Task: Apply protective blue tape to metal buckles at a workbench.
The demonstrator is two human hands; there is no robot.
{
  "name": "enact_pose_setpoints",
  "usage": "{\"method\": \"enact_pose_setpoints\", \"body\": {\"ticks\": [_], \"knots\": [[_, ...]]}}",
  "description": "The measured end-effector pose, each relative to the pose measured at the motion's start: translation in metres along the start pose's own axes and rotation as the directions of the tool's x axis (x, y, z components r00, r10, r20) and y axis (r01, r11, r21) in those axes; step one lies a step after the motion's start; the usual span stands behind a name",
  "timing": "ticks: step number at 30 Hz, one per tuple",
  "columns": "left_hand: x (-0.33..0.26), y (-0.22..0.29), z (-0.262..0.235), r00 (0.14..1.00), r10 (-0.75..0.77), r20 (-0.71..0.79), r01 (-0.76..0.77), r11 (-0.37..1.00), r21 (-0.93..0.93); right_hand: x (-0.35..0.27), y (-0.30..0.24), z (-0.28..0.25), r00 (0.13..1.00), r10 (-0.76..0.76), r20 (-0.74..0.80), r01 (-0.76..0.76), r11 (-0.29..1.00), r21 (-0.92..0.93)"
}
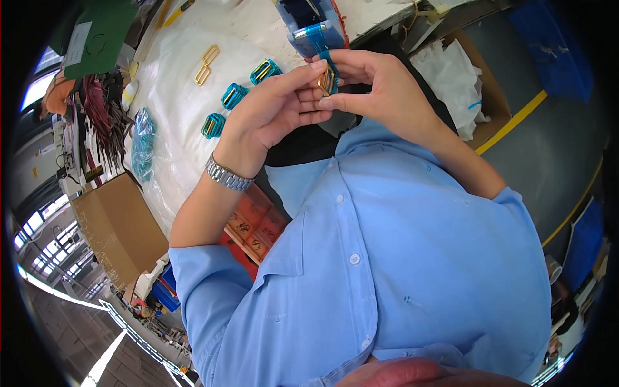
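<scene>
A small gold metal buckle [326, 81], half wrapped in glossy blue tape [317, 40], is pinched between the fingertips of the left hand [271, 113] and right hand [380, 87].

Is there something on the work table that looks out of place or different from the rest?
Mostly it looks orderly. Three buckles wrapped in blue film lie in a row on the white table cover, while two gold buckles beside them are bare. Both hands, left hand and right hand, hold another gold buckle with blue tape.

ahead of fingertips: tape dispenser [311, 26] blocks | left of fingers: wrapped buckles [233, 95] scattered | between: bare white tabletop [174, 116]
</scene>
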State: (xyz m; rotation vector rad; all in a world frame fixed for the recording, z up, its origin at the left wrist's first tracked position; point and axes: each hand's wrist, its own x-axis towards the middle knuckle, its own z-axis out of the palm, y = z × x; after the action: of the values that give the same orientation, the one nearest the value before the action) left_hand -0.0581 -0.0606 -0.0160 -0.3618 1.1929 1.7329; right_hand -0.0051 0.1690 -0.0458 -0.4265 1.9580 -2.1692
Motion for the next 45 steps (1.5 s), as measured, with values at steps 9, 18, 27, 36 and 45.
{"method": "enact_pose_setpoints", "body": {"ticks": [9, 18, 27, 36, 45], "knots": [[0.001, 0.004, 0.004, 1.000, -0.022, -0.020, 0.022, 0.999, 0.037, 0.001, -0.003, 0.005, 0.999, 0.037, -0.023, -0.038, 0.999, -0.012], [0.004, 0.000, 0.002, 0.999, -0.048, -0.001, 0.048, 0.999, 0.018, 0.000, 0.001, 0.005, 0.998, 0.037, -0.050, -0.042, 0.994, -0.105], [-0.010, -0.017, 0.018, 0.976, 0.172, -0.136, -0.124, 0.944, 0.307, 0.005, -0.009, 0.007, 0.989, 0.128, -0.077, -0.117, 0.985, 0.127], [0.005, -0.062, 0.035, 0.133, 0.953, 0.272, -0.450, -0.187, 0.873, 0.005, -0.012, 0.008, 0.979, 0.184, -0.090, -0.162, 0.964, 0.210], [-0.020, -0.047, 0.046, 0.308, 0.932, 0.189, -0.436, -0.038, 0.899, -0.016, -0.032, 0.015, 0.962, 0.258, -0.086, -0.234, 0.947, 0.222]]}}
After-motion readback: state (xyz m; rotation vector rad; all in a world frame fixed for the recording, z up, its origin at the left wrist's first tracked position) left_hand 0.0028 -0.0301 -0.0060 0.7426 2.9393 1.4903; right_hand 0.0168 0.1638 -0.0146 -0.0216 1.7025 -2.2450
